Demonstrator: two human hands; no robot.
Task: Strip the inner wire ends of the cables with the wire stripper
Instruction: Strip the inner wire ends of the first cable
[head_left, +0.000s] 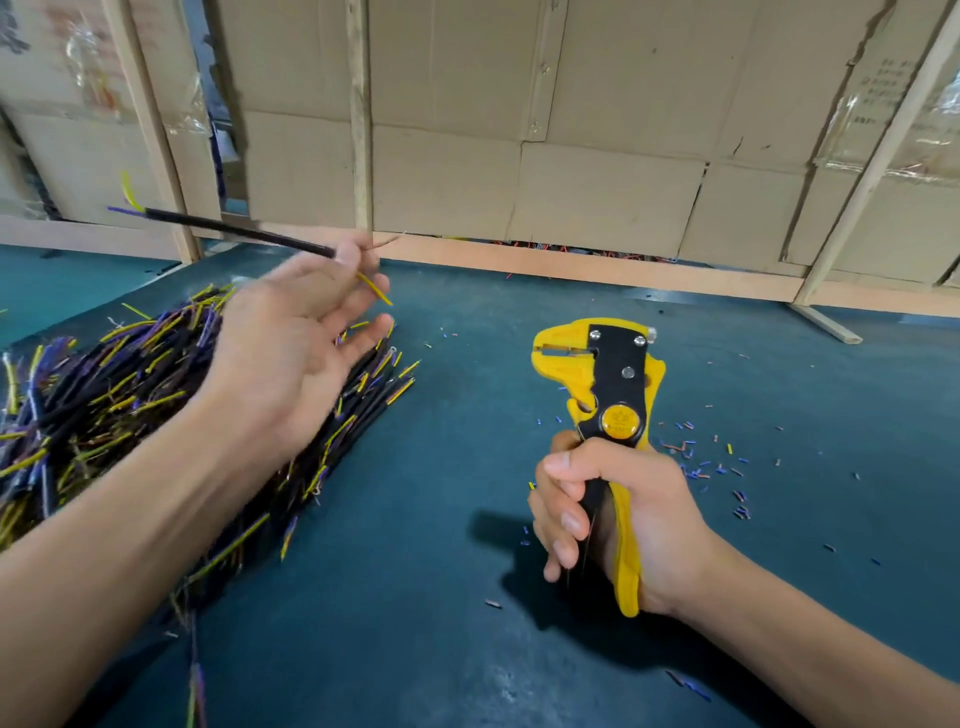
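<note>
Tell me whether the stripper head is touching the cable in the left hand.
Apart. The head view shows blue mat between the stripper head and the cable, which the left hand holds up, away from it.

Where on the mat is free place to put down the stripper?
Bare mat lies between the cable pile and the wire stripper, and near the front edge between both forearms. Right of the stripper, insulation scraps litter the mat. The left side is crowded with cables.

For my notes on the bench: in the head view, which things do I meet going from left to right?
Pile of cut cables → left hand pinching one black cable → yellow wire stripper gripped by right hand → scattered insulation bits.
</note>
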